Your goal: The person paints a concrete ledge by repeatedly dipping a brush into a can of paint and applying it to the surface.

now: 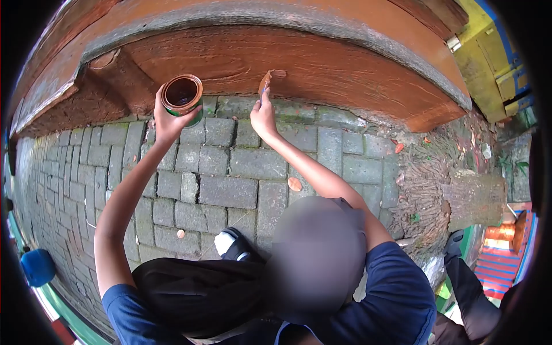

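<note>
My left hand (171,122) is wrapped round an open paint can (198,111), its rim smeared with reddish brown and its side partly green. Dark brown paint shows inside the can. A paintbrush (265,87) is gripped in my right hand (264,119), with its brown-coated bristles up against a low wooden board (345,80). The board is covered in reddish-brown paint, and the brush tip rests near its lower edge. The brush handle is mostly hidden by my fingers.
Grey paving blocks (227,192) lie under my arms, with a few dry leaves (295,184). Gnarled tree roots (428,198) spread at the right. A blue container (38,267) stands at far left, and a person's dark-clothed leg (468,293) shows at lower right.
</note>
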{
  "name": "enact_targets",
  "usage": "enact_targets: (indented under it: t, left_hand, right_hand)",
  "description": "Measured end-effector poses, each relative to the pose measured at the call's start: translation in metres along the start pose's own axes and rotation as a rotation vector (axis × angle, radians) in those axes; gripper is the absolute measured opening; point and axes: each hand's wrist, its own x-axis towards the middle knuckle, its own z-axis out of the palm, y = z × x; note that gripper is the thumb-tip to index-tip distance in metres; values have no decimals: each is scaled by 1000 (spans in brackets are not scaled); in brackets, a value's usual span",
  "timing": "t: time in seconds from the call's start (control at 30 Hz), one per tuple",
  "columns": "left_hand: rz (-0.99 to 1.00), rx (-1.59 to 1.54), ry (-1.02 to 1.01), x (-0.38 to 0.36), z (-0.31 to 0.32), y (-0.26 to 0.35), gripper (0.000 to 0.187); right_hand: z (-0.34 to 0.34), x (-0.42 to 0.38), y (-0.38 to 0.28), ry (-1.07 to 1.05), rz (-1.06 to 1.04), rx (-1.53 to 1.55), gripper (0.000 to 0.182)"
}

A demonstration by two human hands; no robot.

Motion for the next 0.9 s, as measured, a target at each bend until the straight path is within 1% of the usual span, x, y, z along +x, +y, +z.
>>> enact_targets:
  t: [0.03, 0.07, 0.1, 0.13, 0.17, 0.2, 0.23, 0.3, 0.37, 0.43, 0.47, 0.53, 0.57, 0.6, 0.67, 0.7, 0.73, 0.8, 0.83, 0.87, 0.9]
  left_hand:
    - [-18, 82, 35, -4, -14, -4, 86]
    - [-18, 88, 78, -7, -27, -9, 84]
    - [-24, 93, 128, -10, -39, -19, 83]
    - [-32, 97, 169, -12, -51, -31, 82]
    - [-37, 122, 185, -16, -64, -37, 80]
    - [-108, 150, 198, -17, -76, -35, 80]
    - [-87, 197, 227, -21, -87, -48, 80]
    - [-55, 267, 284, -22, -111, -61, 81]
    - [-91, 343, 340, -25, -130, -70, 83]
    - [-121, 384, 378, -30, -155, -82, 84]
    - [-151, 413, 407, -33, -168, -87, 85]
    - [-160, 392, 461, -41, -195, -104, 86]
    - [-168, 447, 490, -47, -207, -108, 86]
    - [-174, 500, 518, -51, -218, -112, 87]
    - [-183, 553, 524, -58, -238, -120, 87]
    - [-182, 610, 522, -62, -248, -123, 88]
    - [-181, 668, 522, -67, -259, -131, 88]
    - [-170, 703, 523, -73, -274, -134, 91]
    - [-183, 690, 523, -77, -279, -129, 92]
    - [-199, 676, 518, -82, -282, -124, 93]
    - [-227, 710, 506, -86, -288, -123, 93]
  right_hand:
    - [19, 2, 2, 45, -94, -1, 55]
    - [37, 2, 5, 92, -187, 1, 55]
    - [32, -4, -28, -70, 26, 35, 57]
    - [48, -1, -35, -89, 33, 43, 57]
    - [70, 4, -37, 4, 7, 79, 59]
    - [86, 1, -45, 96, -21, 116, 62]
    - [94, -2, -54, -23, 9, 152, 66]
    - [127, -5, -69, -63, -18, 149, 69]
    - [156, -2, -82, -91, -39, 142, 71]
    - [173, 6, -101, -243, 171, 64, 77]
    - [184, 9, -104, -242, 141, -26, 81]
    - [192, 9, -101, -428, 78, -195, 91]
    - [192, 4, -100, -550, 62, -307, 89]
    - [184, 1, -104, -560, 49, -318, 89]
    - [162, -2, -111, -955, -551, -765, 82]
    - [169, 4, -103, -877, -851, -904, 68]
    - [172, 8, -105, -884, -869, -913, 68]
    - [178, 15, -108, -788, -1034, -980, 59]
    - [182, 16, -105, -672, -1024, -1032, 56]
    - [185, 18, -102, -674, -1024, -1032, 56]
    - [188, 23, -100, -572, -989, -1044, 58]
